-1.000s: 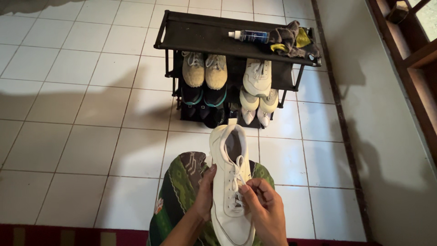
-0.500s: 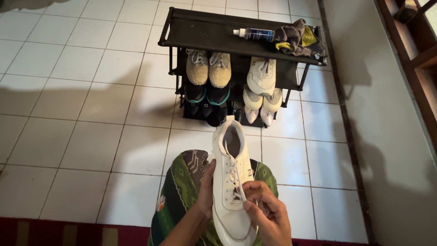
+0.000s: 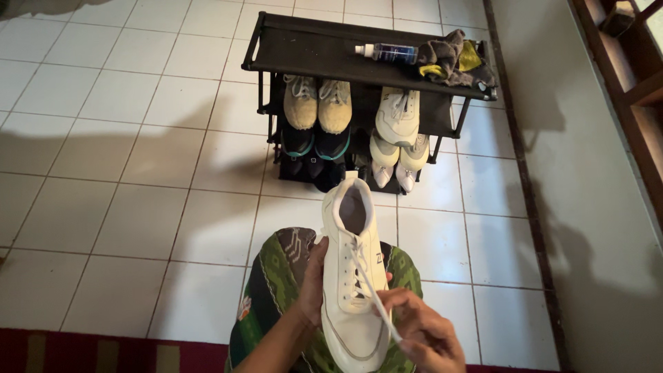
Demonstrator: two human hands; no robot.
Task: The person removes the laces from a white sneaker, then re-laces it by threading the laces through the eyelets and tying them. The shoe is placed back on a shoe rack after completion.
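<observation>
- A floor of pale square tiles with thin dark grout fills most of the view.
- At 12 o'clock a low black shoe rack stands on it.
- A plain cream wall runs down the 3 o'clock side, meeting the tiles along a dark strip.
- At 1 to 2 o'clock, dark wooden framing rises against that wall.
- Broad soft shadows cross the tiles at 9 o'clock.
- A red patterned rug edge lies at 7 o'clock.
</observation>
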